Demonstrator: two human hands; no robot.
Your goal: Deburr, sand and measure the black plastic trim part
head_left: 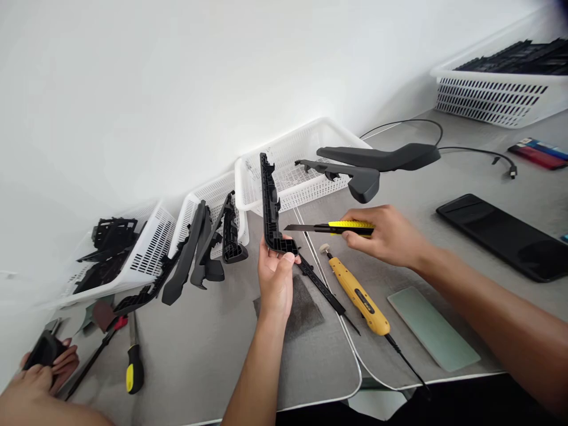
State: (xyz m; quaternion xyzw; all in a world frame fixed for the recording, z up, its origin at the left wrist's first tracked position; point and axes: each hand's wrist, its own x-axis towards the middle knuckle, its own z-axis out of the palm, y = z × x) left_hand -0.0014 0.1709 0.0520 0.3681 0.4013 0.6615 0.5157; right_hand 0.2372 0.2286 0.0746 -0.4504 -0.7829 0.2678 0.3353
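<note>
My left hand is closed around the lower end of a long black plastic trim part, holding it upright with its ribbed side towards me. In my right hand is a yellow and black utility knife, its blade pointing left, close to the lower end of the part. From the frame I cannot tell whether the blade touches it. Below and to the right, a yellow rotary tool with a round pale tip lies on the table. A narrow black strip slants beneath my left hand.
White baskets stand along the wall, several dark trim parts leaning on them. To the right lie a black phone and a greenish plate. At left are a screwdriver-like tool and another person's hands holding a black part.
</note>
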